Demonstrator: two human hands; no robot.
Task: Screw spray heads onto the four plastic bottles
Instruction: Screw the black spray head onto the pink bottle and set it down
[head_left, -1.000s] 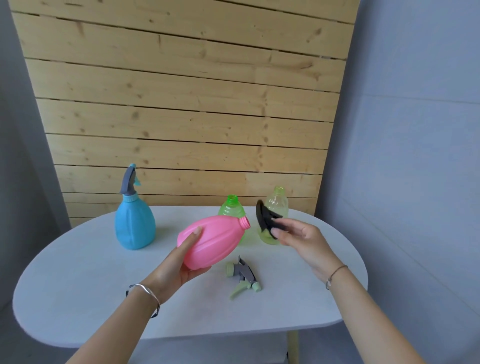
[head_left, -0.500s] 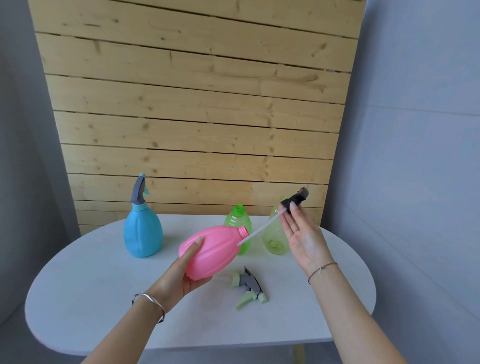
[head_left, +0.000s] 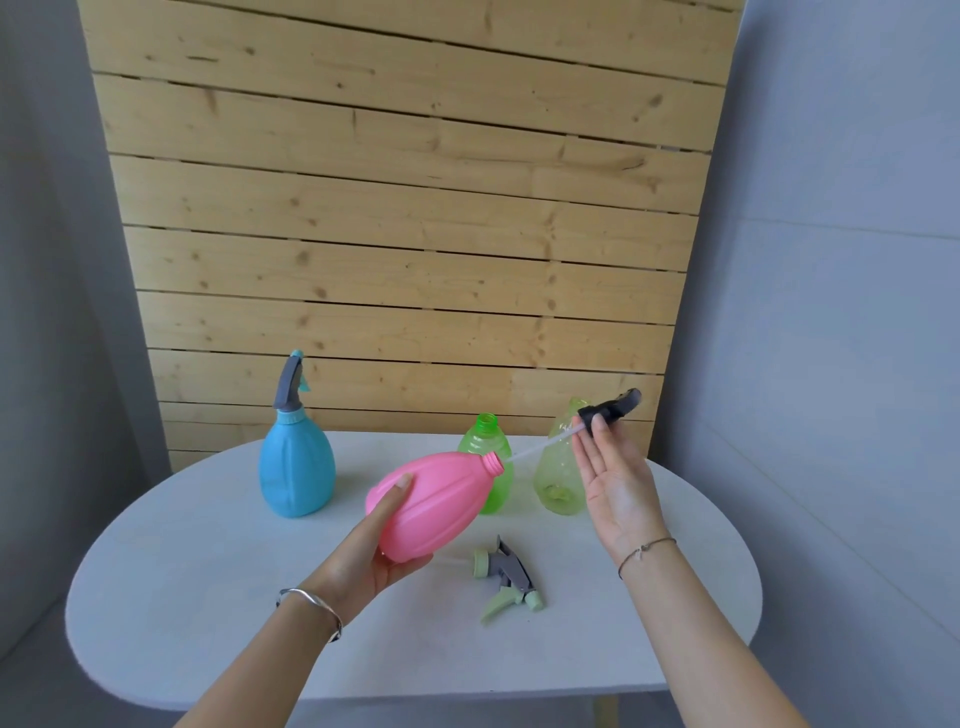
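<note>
Feeding dip tube into pink bottle
Left hand grips it, right hand pinches black spray head; next: seat, then twist

Pink bottle, gripped in my left hand: opaque plastic, smooth, soft sheen, moulded lengthwise ribs.
Blue bottle, at 10 o'clock on my table: opaque plastic, satin finish.
Green bottle, at 12 o'clock: translucent plastic, glossy.
Pale bottle, at 1 o'clock: thin see-through yellow-green plastic, shiny.
Black spray head, pinched in my right hand: dark plastic, mostly matt.
Dip tube: thin clear plastic.
Loose spray head, at 4 o'clock of the pink bottle: matt grey and pale green plastic.
Table: pale grey, smooth, matt.
Wall panel, at 12 o'clock: bare knotty wooden planks, matt.
Bangle, my left wrist: polished metal.
Cord, my right wrist: thin dark thread.
</note>
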